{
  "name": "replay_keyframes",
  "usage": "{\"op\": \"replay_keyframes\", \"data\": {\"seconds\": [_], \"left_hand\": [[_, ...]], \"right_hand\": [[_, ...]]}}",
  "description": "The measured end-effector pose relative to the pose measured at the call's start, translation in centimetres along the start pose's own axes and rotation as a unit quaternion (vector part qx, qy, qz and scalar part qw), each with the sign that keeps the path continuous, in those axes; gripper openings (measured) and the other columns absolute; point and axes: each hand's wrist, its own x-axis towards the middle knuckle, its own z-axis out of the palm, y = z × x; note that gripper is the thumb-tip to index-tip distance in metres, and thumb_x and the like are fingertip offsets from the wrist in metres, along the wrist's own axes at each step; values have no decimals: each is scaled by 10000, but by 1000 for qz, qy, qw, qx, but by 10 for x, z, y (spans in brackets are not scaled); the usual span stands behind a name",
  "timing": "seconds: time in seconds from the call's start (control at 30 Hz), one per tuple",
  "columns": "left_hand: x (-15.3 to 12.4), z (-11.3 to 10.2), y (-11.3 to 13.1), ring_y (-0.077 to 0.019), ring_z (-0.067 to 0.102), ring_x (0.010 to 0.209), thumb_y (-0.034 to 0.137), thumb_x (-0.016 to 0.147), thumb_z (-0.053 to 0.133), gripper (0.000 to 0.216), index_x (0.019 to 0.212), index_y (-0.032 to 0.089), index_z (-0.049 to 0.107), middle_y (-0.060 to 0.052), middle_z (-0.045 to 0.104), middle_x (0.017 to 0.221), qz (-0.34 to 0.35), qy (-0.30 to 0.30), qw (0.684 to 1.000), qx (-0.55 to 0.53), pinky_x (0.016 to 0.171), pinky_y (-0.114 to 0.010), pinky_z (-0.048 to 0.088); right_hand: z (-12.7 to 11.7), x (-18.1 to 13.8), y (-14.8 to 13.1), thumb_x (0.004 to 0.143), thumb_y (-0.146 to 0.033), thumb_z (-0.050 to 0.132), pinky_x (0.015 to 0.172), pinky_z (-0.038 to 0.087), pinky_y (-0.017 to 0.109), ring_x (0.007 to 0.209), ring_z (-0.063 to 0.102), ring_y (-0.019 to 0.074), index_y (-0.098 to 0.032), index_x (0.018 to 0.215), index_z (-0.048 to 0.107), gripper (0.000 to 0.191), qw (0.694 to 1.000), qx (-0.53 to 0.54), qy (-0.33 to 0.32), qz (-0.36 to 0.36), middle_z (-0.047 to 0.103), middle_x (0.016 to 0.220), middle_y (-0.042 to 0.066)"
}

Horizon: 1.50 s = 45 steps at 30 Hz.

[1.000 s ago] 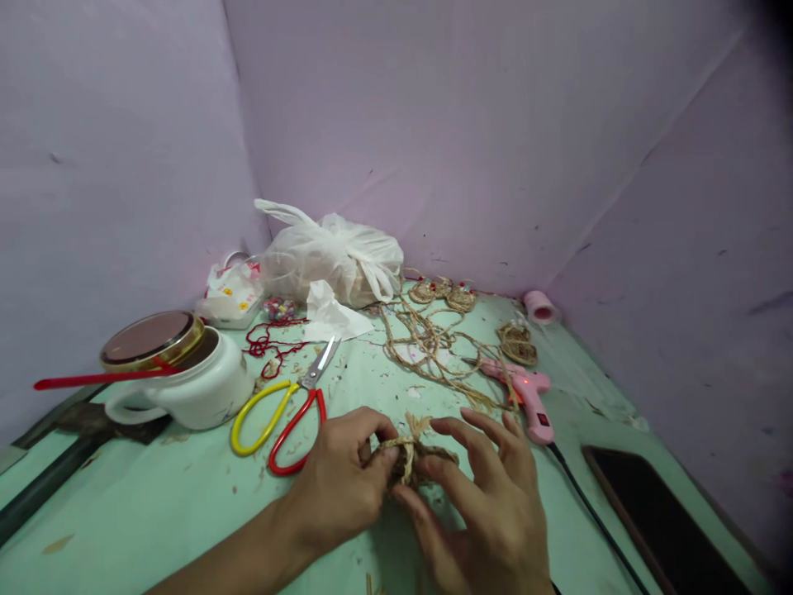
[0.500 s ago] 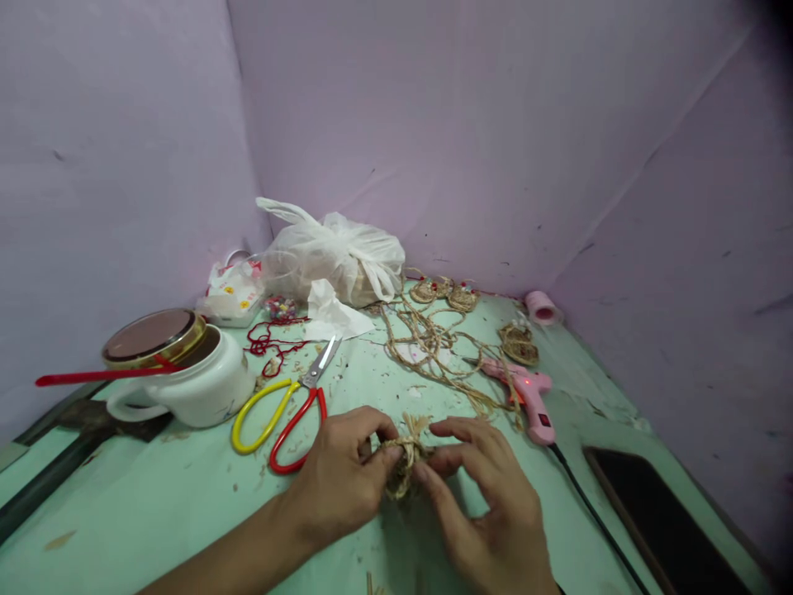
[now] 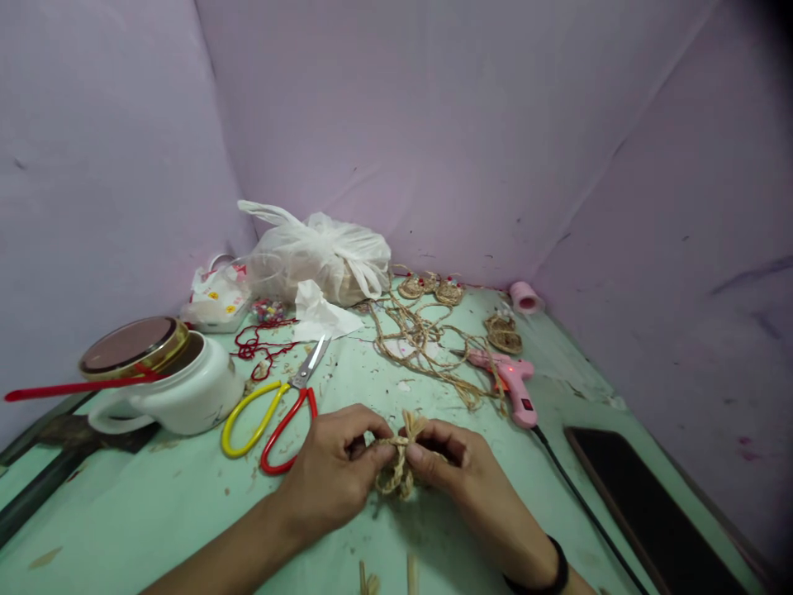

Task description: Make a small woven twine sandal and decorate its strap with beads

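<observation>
Lilac walls close round a green table (image 3: 154, 512) strewn with a plastic bag (image 3: 315, 256), a white pot (image 3: 179, 397), scissors (image 3: 273, 409) and a pink glue gun (image 3: 508, 384), on my remote feed. At the near edge, the left hand (image 3: 328, 479) and right hand (image 3: 464, 471) each pinch a small twine bundle (image 3: 396, 473), held between them just above the table. I judge the bundle cinched at its middle, ends frayed and untrimmed, while loose twine (image 3: 427, 347) lies unused behind.

soft even light, edges stretched, corner dark.
</observation>
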Motion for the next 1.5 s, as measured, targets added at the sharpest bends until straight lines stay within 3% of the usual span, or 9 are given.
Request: {"op": "replay_keyframes", "data": {"seconds": [0.07, 0.17, 0.23, 0.33, 0.83, 0.97, 1.13, 1.3, 1.5], "left_hand": [[-2, -1, 1, -95, 399, 469, 247, 729, 544, 105, 793, 166, 568, 52, 438, 531, -9, 27, 999, 21, 443, -204, 313], [-9, -2, 5, -104, 416, 494, 272, 719, 561, 104, 741, 175, 533, 36, 455, 570, 52, 83, 991, 93, 466, -220, 325], [-15, 0, 9, -108, 452, 525, 263, 722, 564, 106, 665, 181, 526, 16, 497, 610, 99, 83, 982, 135, 495, -230, 333], [-22, 4, 12, -108, 499, 534, 222, 748, 536, 96, 662, 187, 559, 9, 527, 608, 114, 79, 979, 151, 503, -226, 344], [-19, 9, 10, -112, 500, 475, 216, 736, 503, 183, 581, 184, 594, -4, 543, 540, 70, 98, 976, 182, 464, -225, 334], [-17, 10, 9, -111, 478, 445, 211, 705, 517, 198, 514, 183, 561, 0, 536, 492, 11, 87, 984, 158, 438, -222, 315], [-17, 11, 8, -127, 454, 432, 263, 682, 552, 173, 530, 197, 503, 22, 489, 458, -35, 129, 972, 195, 435, -239, 307], [-14, 8, 6, -171, 543, 675, 203, 705, 534, 52, 756, 193, 531, -24, 584, 745, 61, 130, 967, 210, 583, -277, 393], [-12, 9, 1, -148, 529, 582, 176, 746, 486, 84, 679, 173, 537, -20, 552, 621, 128, 103, 969, 185, 521, -252, 365]], "right_hand": [[1, 2, 4, 671, -381, 661, 523, 348, 216, 547, 448, 93, -132, 679, 605, 256, 999, 38, 21, 21, 544, 601, -12], [4, 3, 8, 647, -376, 684, 536, 368, 222, 545, 465, 96, -127, 693, 618, 262, 997, 49, 54, 32, 573, 613, -1], [6, 3, 7, 644, -362, 685, 578, 398, 240, 593, 508, 121, -122, 714, 630, 256, 997, 37, 62, 23, 612, 656, 25], [9, 0, 4, 656, -338, 670, 619, 421, 260, 653, 547, 153, -119, 728, 638, 233, 997, 20, 70, 9, 646, 706, 53], [16, -4, 2, 612, -202, 655, 587, 412, 241, 604, 528, 128, -133, 649, 605, 93, 996, 52, 77, 8, 623, 633, 12], [18, -3, 2, 552, -213, 726, 543, 373, 224, 557, 475, 107, -146, 559, 555, 184, 994, 68, 84, 8, 563, 558, -22], [17, -2, 1, 509, -252, 765, 527, 348, 228, 539, 446, 105, -150, 521, 551, 237, 995, 59, 85, 16, 541, 527, -29], [16, -1, 1, 511, -288, 758, 532, 346, 232, 535, 435, 105, -155, 507, 545, 251, 993, 70, 88, 22, 544, 523, -27], [16, 0, 1, 532, -334, 752, 545, 356, 235, 545, 452, 109, -156, 512, 552, 268, 994, 74, 79, 5, 548, 532, -23]]}}
